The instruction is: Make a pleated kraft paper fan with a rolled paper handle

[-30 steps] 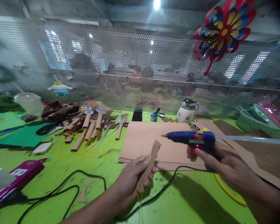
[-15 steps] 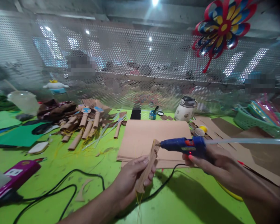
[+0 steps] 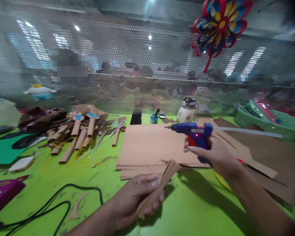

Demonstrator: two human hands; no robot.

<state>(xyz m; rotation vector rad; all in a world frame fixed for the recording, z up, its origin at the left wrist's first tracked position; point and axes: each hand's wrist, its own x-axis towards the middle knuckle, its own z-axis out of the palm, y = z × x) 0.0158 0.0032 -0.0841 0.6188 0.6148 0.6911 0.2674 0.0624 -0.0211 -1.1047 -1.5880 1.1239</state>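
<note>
My left hand [image 3: 147, 193] is closed around a folded strip of brown paper [image 3: 166, 178], pleated like a small fan and tilted up to the right, with yellow thread at its lower end. My right hand [image 3: 208, 149] grips a blue hot glue gun [image 3: 194, 129] by its handle. The nozzle points left, above and apart from the folded paper, and a red light glows on the gun's side. A long clear glue stick [image 3: 248, 131] sticks out of its back. Behind both hands lies a stack of brown paper sheets [image 3: 147, 144].
Finished paper fans with rolled handles [image 3: 82, 137] are heaped at the left. A purple power strip [image 3: 7, 196] and black cable [image 3: 83, 186] lie in front of them. A white jug [image 3: 186, 111], a blue jar [image 3: 153, 118] and a green basket [image 3: 250, 121] stand at the back.
The glue gun's nozzle moved left to the top of the folded paper, then rose away from it. My left hand lowered slightly and tilted the paper further right. The view turned a little right.
</note>
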